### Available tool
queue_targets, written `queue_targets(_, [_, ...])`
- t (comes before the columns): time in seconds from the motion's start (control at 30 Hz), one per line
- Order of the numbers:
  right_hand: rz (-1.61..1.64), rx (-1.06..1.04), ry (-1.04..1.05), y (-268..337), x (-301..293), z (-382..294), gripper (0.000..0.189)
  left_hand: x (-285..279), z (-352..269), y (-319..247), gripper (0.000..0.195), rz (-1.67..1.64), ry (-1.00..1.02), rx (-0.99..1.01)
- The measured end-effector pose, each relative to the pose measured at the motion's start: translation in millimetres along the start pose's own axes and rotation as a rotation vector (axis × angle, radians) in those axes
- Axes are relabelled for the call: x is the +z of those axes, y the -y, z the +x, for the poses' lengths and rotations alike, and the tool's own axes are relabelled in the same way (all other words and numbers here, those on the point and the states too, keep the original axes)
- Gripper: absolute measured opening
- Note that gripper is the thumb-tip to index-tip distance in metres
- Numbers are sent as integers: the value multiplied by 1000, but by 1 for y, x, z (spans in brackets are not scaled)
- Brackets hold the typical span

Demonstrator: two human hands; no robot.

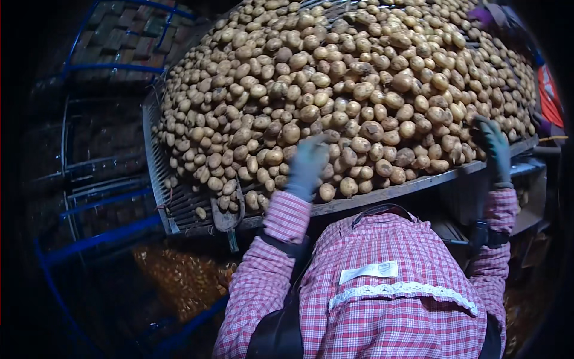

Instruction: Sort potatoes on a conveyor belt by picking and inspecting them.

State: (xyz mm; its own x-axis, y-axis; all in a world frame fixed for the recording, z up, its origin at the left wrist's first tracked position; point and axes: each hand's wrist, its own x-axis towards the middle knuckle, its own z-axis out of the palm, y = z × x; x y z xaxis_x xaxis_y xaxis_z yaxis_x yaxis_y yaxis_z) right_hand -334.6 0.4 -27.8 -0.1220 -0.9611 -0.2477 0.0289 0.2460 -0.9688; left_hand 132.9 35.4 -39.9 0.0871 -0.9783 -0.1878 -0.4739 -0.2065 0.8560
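A large heap of potatoes, many smeared with soil, covers the sorting table before me. My left hand, in a grey-green glove, is over the heap's near side. It is blurred, and whether a potato is in its fingers cannot be told. My right hand, gloved alike, reaches over the table's near edge at the right. Its fingers are apart beside the potatoes, and no potato shows in it. Left of my left hand, a small metal scoop lies near the edge, with several potatoes on it.
Metal bars show at the table's left corner, inside a raised side rim. Blue metal frames stand in the dark at left. A box is under the right edge. Another person's purple sleeve or glove is at far right.
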Motion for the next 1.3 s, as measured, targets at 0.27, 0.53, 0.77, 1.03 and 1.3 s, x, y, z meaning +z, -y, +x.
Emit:
queue_targets(0.27, [146,244,397,41,191,-12,33,-177,54,74,48,769,-396,26])
queue_targets(0.53, [157,444,680,32,308,-33,49,-169,86,61,32,-180,-238,-110])
queue_targets(0.77, [339,417,692,-24,323,-34,37,-118,56,13,38,166,38,252])
queue_targets(1.03, [155,150,697,-27,314,-57,27,-80,83,23,53,976,71,535])
queue_targets(1.3, [-268,-283,645,-25,258,-64,28,-95,72,20,60,1187,344,382])
